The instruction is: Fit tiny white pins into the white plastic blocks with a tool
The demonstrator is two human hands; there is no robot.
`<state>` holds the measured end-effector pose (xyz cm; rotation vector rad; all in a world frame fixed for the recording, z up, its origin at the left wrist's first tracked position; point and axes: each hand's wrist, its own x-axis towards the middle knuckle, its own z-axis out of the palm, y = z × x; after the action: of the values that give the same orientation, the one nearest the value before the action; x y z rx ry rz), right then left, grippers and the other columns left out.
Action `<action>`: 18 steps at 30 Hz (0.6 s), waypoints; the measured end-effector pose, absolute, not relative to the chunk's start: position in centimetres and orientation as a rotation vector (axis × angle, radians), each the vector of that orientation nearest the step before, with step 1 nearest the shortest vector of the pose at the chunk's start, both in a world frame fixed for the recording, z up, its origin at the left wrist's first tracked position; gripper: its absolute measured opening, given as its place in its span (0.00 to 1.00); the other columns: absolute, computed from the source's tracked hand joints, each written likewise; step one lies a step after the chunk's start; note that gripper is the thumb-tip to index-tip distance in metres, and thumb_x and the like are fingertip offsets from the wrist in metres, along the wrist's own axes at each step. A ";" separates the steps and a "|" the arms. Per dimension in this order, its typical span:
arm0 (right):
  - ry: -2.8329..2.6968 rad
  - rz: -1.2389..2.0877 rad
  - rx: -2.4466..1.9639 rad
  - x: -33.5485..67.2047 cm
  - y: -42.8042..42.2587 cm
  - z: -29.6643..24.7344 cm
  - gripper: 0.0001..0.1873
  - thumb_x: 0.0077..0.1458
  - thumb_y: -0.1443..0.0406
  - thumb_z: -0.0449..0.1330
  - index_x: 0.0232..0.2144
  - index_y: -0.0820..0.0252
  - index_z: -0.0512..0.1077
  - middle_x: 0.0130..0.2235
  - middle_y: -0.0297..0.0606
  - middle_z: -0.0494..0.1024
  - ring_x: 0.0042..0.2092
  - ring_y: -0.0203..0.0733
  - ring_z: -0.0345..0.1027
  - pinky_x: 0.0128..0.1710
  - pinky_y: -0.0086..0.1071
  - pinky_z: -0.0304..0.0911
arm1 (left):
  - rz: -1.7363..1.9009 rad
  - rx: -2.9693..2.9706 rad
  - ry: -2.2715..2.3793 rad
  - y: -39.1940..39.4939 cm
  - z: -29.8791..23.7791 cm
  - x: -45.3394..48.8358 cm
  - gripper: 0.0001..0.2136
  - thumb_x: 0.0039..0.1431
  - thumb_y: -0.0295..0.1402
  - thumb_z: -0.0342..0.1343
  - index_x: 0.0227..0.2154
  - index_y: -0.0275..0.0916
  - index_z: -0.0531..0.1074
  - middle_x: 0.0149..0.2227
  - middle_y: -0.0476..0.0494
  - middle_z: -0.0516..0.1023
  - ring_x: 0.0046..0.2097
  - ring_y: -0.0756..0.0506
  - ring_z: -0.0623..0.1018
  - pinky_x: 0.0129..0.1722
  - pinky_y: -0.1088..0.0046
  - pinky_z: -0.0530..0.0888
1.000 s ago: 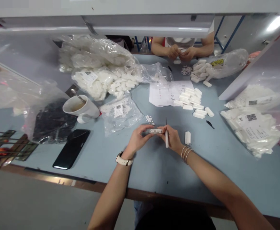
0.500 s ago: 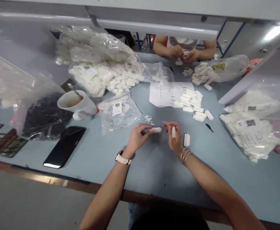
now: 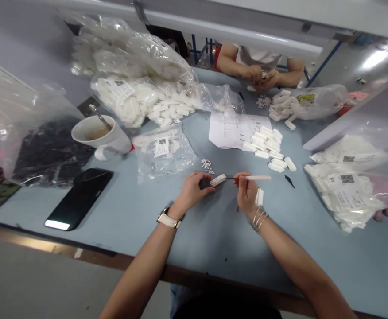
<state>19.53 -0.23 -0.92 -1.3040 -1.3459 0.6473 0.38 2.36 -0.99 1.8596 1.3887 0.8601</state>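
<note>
Between the thumb and fingers of my left hand (image 3: 194,190) is a small white plastic housing (image 3: 218,180), tilted, with rows of tiny marks or holes on its face. My right hand (image 3: 246,195) is closed around a slim screwdriver-like tool (image 3: 258,177) with a pale handle. Its thin dark shaft points left at the housing's end; I cannot tell whether the tip touches it. Just beyond my left hand lies a little heap of tiny white parts (image 3: 207,165). Partly hidden by my right hand, a couple of white housings (image 3: 259,197) rest on the table.
White housings are piled (image 3: 266,141) on a printed paper sheet (image 3: 223,130). Clear bags of white parts (image 3: 348,190) stand at right and back left. A cup with a spoon (image 3: 106,138) and a phone (image 3: 79,199) are at left. Across the table, another person's hands (image 3: 262,77) work.
The tool in my right hand has swung from pointing toward me to lying sideways, its shaft now aimed at the housing. My left hand has tilted the housing. The view has shifted slightly.
</note>
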 end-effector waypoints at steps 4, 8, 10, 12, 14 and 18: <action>-1.444 0.669 -1.289 19.7 0.1 -0.3 0.21 0.62 0.49 0.45 0.30 0.56 0.68 0.25 0.34 0.71 0.26 0.38 0.65 0.27 0.33 0.62 | 0.879 1.888 1.410 2.3 -0.9 0.8 0.13 0.43 0.37 0.67 0.32 0.42 0.74 0.33 0.44 0.76 0.39 0.40 0.73 0.38 0.63 0.71; -1.482 0.688 -1.306 19.7 0.7 -0.3 0.23 0.62 0.48 0.45 0.28 0.57 0.67 0.24 0.34 0.71 0.26 0.38 0.66 0.27 0.32 0.63 | 0.878 2.003 1.401 2.2 -0.7 1.3 0.10 0.45 0.36 0.67 0.31 0.42 0.74 0.32 0.44 0.77 0.37 0.40 0.72 0.39 0.62 0.69; -1.413 0.752 -1.320 19.5 1.1 -0.5 0.24 0.61 0.47 0.45 0.28 0.57 0.66 0.23 0.34 0.71 0.25 0.37 0.66 0.26 0.31 0.63 | 0.883 2.038 1.379 2.3 -0.7 1.3 0.08 0.49 0.35 0.64 0.32 0.42 0.74 0.33 0.45 0.77 0.38 0.41 0.73 0.41 0.63 0.69; -1.313 0.847 -1.324 19.2 1.3 -0.7 0.23 0.60 0.46 0.46 0.28 0.57 0.65 0.23 0.33 0.71 0.23 0.36 0.66 0.23 0.30 0.63 | 0.879 2.049 1.370 2.3 -0.7 1.3 0.06 0.51 0.35 0.61 0.33 0.42 0.74 0.33 0.45 0.77 0.38 0.42 0.73 0.41 0.63 0.69; -1.226 0.928 -1.324 19.0 1.5 -0.8 0.22 0.58 0.45 0.49 0.31 0.57 0.63 0.23 0.32 0.72 0.22 0.36 0.66 0.22 0.29 0.63 | 0.868 2.050 1.363 2.4 -0.7 1.2 0.06 0.52 0.36 0.61 0.32 0.42 0.74 0.33 0.44 0.78 0.39 0.42 0.73 0.41 0.64 0.69; -1.159 0.975 -1.323 18.8 1.6 -0.9 0.22 0.56 0.44 0.51 0.32 0.57 0.61 0.24 0.33 0.74 0.22 0.36 0.67 0.21 0.30 0.65 | 0.894 2.010 1.352 2.4 -0.7 1.1 0.05 0.51 0.36 0.61 0.31 0.42 0.74 0.32 0.44 0.77 0.39 0.41 0.73 0.41 0.63 0.69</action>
<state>18.80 1.59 -0.92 -1.3228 -1.1593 0.9753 1.07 2.39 -0.70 2.0098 1.3523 0.8936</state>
